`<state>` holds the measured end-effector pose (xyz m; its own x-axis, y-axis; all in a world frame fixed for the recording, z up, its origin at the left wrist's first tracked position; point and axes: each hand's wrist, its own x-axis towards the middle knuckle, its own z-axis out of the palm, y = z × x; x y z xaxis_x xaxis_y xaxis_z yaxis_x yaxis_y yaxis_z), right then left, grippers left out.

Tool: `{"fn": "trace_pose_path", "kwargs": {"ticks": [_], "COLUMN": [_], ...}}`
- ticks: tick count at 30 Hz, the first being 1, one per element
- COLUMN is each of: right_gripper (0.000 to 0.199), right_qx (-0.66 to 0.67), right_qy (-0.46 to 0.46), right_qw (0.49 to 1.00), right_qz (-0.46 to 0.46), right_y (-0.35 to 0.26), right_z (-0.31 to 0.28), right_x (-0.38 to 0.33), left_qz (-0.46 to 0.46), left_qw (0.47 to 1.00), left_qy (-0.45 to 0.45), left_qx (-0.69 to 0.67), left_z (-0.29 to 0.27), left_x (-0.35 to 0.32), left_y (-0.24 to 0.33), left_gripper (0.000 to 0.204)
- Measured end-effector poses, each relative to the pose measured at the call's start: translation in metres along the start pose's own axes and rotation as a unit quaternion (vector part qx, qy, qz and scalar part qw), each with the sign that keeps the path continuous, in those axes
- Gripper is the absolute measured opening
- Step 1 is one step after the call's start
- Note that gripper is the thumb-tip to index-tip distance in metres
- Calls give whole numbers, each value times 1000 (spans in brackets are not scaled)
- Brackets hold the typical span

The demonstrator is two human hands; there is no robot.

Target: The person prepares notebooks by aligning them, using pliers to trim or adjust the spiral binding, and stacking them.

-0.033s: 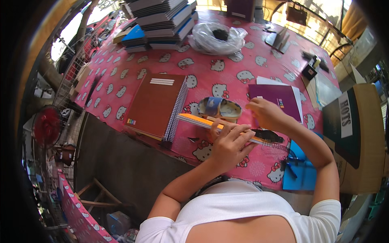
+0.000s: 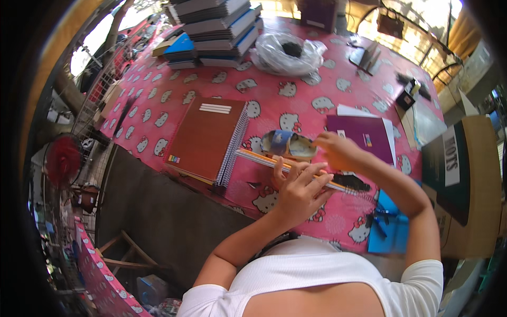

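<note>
Left hand (image 2: 300, 191) is laid flat, fingers spread, pressing on a pink spiral-bound notebook (image 2: 296, 198) at the near table edge. Right hand (image 2: 338, 150) is pinched on a long orange ruler-like strip (image 2: 274, 164) lying across that notebook. A blue tape roll (image 2: 289, 145) sits just beyond the strip. A brown spiral-bound notebook (image 2: 203, 138) lies left; a purple notebook (image 2: 362, 132) lies right.

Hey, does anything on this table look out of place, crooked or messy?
Nothing looks spilled or broken. The left hand presses an orange ruler lying slanted across the pink tablecloth, with the right hand at a tape roll. The brown spiral notebook sits askew.
</note>
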<state>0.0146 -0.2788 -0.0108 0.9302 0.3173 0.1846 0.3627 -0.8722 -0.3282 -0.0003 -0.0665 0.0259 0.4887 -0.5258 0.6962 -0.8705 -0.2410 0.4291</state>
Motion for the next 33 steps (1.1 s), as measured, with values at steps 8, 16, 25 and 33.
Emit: {"fn": "trace_pose_path", "kwargs": {"ticks": [8,16,25,33], "right_gripper": [26,42,44,44], "right_qx": [-45,407,226,420], "right_qy": [-20,145,108,106], "right_qw": [982,895,957,888], "right_qz": [181,112,145,152], "right_y": [23,22,26,24], "right_z": [58,-33,-38,-52], "right_x": [28,-94,-96,-96], "left_qz": [-4,-17,-33,-14], "left_qw": [999,999,996,996], "left_qy": [17,-40,-58,-68], "left_qx": [-42,-8,-51,-61], "left_z": [12,21,18,13], "left_x": [11,22,17,22], "left_y": [-10,-17,-15,-26], "left_gripper": [32,22,19,27]}}
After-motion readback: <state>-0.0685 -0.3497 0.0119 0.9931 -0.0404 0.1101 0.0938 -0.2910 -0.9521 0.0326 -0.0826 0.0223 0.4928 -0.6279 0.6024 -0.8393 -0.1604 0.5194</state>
